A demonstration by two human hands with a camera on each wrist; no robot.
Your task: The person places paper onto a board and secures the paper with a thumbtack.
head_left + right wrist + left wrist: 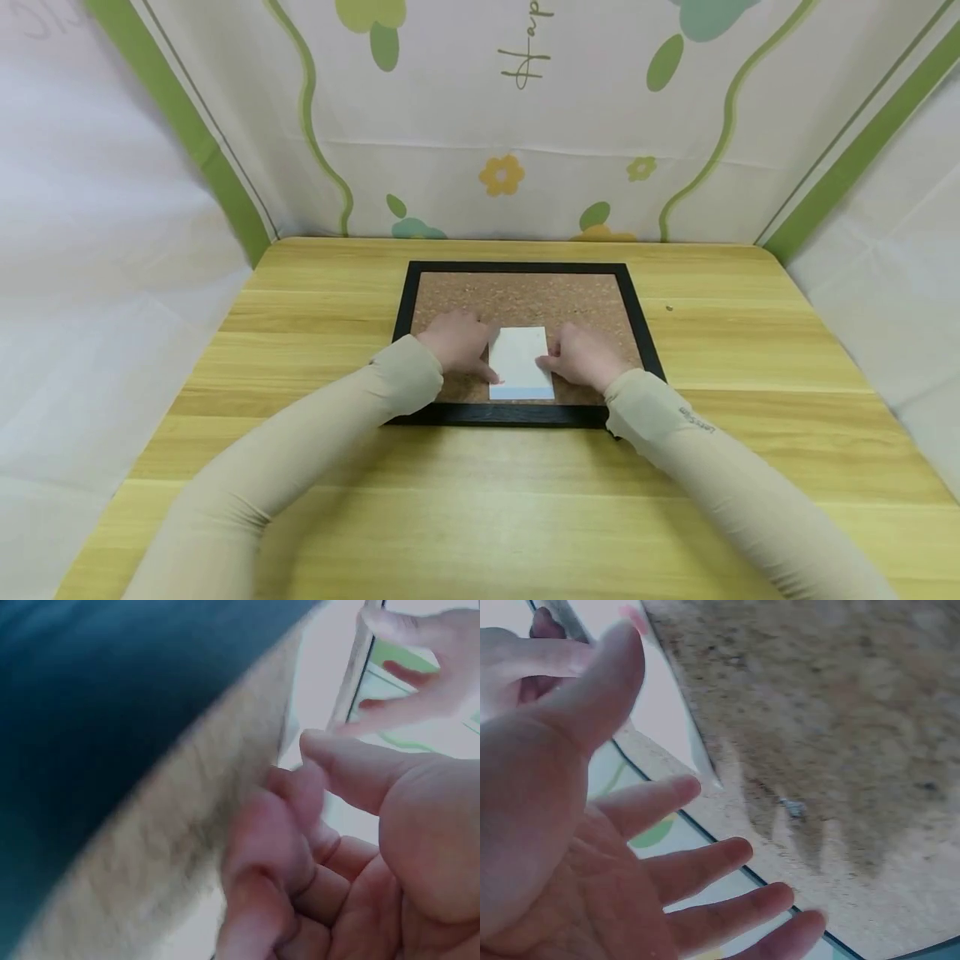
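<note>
A white card [519, 354] with a pale blue strip along its near edge lies over the cork board [525, 296]. My left hand [459, 343] is at its left side, thumb tip over the card near a small pink mark. In the left wrist view the other fingers [705, 862] spread fairly straight beside the card's corner, above the cork. At the right edge my right hand [588, 357] pinches the card between thumb and curled index finger, as the right wrist view shows. The remaining fingers [262, 840] of that hand are curled in.
A black frame [517, 414] borders the cork board, which lies on a wood-grain table [465, 500]. A tiny dark object [669, 308] sits on the table to the right. Behind the table hangs a white curtain [450, 108] printed with flowers; plain white cloth hangs at both sides.
</note>
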